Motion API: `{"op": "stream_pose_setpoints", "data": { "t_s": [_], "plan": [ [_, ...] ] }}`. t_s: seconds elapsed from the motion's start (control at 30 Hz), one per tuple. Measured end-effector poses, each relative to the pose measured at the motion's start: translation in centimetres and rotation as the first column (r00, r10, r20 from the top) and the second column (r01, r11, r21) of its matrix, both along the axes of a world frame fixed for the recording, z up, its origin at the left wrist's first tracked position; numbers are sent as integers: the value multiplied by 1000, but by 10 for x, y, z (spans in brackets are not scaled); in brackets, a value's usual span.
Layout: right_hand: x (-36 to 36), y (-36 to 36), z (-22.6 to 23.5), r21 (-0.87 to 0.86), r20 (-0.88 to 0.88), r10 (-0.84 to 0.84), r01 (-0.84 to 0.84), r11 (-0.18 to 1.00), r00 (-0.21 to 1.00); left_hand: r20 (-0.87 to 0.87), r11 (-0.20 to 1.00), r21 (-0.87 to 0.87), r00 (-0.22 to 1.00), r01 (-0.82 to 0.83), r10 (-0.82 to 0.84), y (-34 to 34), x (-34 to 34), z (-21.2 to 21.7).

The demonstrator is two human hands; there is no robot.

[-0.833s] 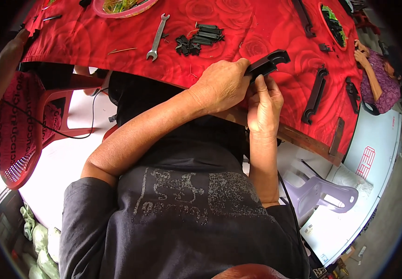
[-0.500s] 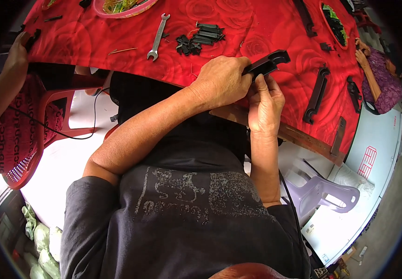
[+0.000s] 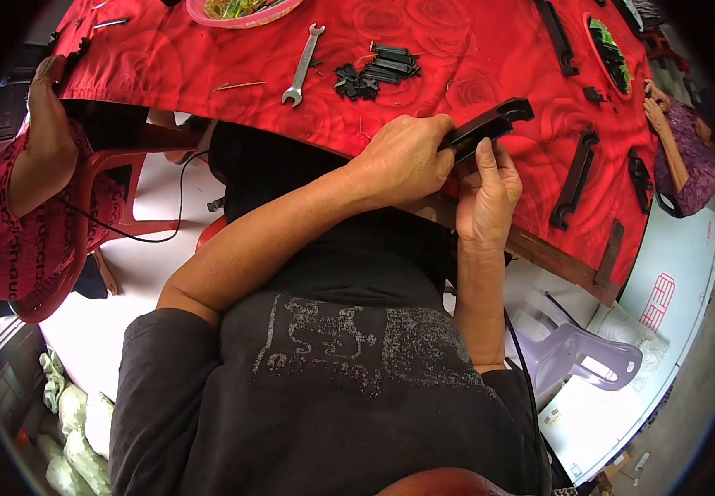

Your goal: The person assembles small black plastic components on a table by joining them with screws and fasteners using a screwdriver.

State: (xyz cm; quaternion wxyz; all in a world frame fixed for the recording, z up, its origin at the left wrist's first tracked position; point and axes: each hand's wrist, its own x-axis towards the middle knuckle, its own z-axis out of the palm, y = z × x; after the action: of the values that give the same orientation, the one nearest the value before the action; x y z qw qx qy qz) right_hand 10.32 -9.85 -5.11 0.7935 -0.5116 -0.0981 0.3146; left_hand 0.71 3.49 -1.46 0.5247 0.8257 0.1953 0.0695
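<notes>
Makeshift workshop, wrench (image 3: 302,68), small black parts (image 3: 394,66), red-clothed table (image 3: 225,58), purple plastic chair (image 3: 562,349)

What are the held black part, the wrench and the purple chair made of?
Black part: probably plastic, semi-gloss, with soft highlights; painted metal possible. Wrench: likely steel, bright metallic sheen. Purple chair: apparently moulded plastic, smooth rounded curves.

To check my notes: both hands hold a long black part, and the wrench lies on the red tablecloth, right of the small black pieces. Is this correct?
The side is wrong: the head view shows the open-end wrench lying on the red tablecloth, left of the small black pieces. The left hand and right hand hold the long black part.
</notes>
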Motion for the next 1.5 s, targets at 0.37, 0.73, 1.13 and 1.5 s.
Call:
{"op": "stream_pose_setpoints", "data": {
  "t_s": [0.37,0.73,1.13,1.5],
  "plan": [
    [-6,6,8,11,-98,-78,79,997,992,306,832,439,927,-339,216,65,-10,-12],
    [-6,9,14,-28,-87,-53,51,998,995,117,745,646,986,-167,119,88,-12,-20],
    [-8,8,13,1,-102,-8,8,1000,995,198,737,662,980,-137,4,89,-7,-16],
    [-10,9,11,23,-145,-10,14,1000,989,244,979,148,965,-138,99,34,-7,7]
  ]
}}
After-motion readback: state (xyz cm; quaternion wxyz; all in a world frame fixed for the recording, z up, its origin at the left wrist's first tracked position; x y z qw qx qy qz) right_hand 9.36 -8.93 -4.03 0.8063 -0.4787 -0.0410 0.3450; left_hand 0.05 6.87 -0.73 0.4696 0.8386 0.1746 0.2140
